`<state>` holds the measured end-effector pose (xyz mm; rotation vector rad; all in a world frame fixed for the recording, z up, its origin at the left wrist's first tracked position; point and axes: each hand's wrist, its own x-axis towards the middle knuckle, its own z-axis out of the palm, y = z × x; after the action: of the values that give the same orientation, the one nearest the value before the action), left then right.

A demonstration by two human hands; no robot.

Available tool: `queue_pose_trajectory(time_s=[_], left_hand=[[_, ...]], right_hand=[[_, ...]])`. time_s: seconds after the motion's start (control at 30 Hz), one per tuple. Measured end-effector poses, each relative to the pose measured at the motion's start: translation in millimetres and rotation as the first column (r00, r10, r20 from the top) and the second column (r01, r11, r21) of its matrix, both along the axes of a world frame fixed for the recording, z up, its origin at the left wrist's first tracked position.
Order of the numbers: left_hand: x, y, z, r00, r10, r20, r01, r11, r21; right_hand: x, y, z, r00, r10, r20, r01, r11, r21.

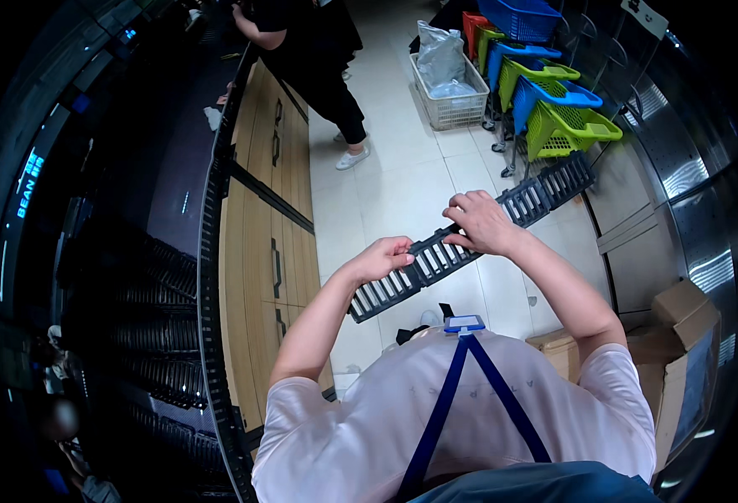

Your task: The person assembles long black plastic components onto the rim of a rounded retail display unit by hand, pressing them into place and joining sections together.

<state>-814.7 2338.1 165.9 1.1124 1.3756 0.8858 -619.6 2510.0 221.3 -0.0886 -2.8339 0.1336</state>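
Observation:
A long black slotted plastic strip (423,267), made of several grille-like sections in a row, is held in the air at a slant in front of my body. Its near-left end is lower in the picture than its far-right end. My left hand (383,258) grips the upper edge left of the middle, thumb over the front side and fingers curled behind. Further right, my right hand (480,222) holds the same edge, its fingers bent over it and partly hidden. White floor shows through the slots.
On the left runs a display case with a wooden-fronted cabinet (252,243) and dark slotted racks (163,381) inside. A person in black (323,75) stands ahead. Green and blue shopping carts (566,130), a white crate (457,109) with a bag, and a cardboard box (679,335) are to the right.

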Motion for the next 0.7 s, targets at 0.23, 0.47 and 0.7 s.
queue_pose_trajectory(time_s=[0.23, 0.47, 0.7], left_hand=[[-141, 212, 19, 0.961, 0.265, 0.073, -0.265, 0.964, -0.010], [-281, 394, 42, 0.897, 0.358, 0.258, -0.387, 0.919, 0.072], [-392, 528, 69, 0.839, 0.455, 0.298, -0.495, 0.866, 0.070]], right_hand=[[-105, 164, -37, 0.743, -0.545, -0.388, 0.327, 0.803, -0.499], [-254, 317, -42, 0.830, -0.536, -0.155, 0.271, 0.629, -0.728], [-414, 454, -11, 0.877, -0.479, 0.041, 0.147, 0.186, -0.971]])
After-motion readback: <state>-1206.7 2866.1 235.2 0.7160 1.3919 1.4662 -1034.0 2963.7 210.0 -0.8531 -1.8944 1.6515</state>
